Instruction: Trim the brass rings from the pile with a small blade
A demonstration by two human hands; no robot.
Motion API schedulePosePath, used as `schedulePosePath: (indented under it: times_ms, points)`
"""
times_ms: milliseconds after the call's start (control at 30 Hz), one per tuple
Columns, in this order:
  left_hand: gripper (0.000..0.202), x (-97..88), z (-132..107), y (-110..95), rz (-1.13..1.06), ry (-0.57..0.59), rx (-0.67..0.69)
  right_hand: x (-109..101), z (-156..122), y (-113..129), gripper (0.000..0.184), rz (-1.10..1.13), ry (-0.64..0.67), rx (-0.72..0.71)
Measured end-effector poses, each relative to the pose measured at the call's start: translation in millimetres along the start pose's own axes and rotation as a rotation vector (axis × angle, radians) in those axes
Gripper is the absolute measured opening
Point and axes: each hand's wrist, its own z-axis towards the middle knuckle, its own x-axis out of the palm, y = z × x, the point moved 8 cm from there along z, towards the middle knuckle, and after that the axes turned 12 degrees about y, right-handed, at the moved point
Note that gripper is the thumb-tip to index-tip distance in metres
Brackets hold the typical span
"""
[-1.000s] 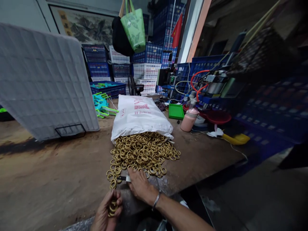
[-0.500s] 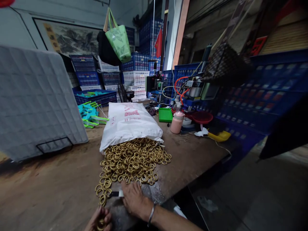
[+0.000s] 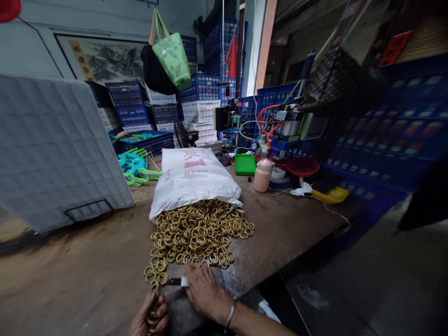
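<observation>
Low in the view, my left hand (image 3: 151,313) is curled round several brass-coloured rings (image 3: 151,320), its fingertips close to loose rings at the near edge of a pile. To its right, my right hand (image 3: 203,285) is closed on a flat black strip with a white part (image 3: 175,282); its exact kind is unclear, and the rest is hidden under the hand. The strip's dark end points left, beside the loose rings. Ahead of both hands, the heap of rings (image 3: 198,233) spills from the mouth of a white sack (image 3: 196,179) with red print.
A grey quilted panel (image 3: 63,154) stands at the left. Teal and lime plastic pieces (image 3: 135,165) lie behind it, near what looks like another person's hand (image 3: 122,134). A green tray (image 3: 245,164), pink bottle (image 3: 263,176) and yellow scoop (image 3: 331,195) sit beyond the sack.
The view has shifted slightly, moving most things rightward. My left hand has come up closer to the loose rings, still holding rings. My right hand keeps its hold on the strip.
</observation>
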Motion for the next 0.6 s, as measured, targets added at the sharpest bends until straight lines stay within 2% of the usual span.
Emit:
schedulePosePath:
  times_ms: [133, 433, 600]
  points:
    - [0.014, -1.3, -3, -2, 0.029, -0.046, 0.042, 1, 1, -2, 0.051, 0.051, 0.031, 0.001]
    - [0.013, 2.4, -5, -4, 0.060, 0.017, 0.088, -3, 0, -9, 0.036, 0.127, 0.126, 0.022]
    - [0.011, 8.7, -7, 3, 0.101, 0.044, 0.073, -11, -6, -14, 0.031, 0.108, 0.143, 0.059]
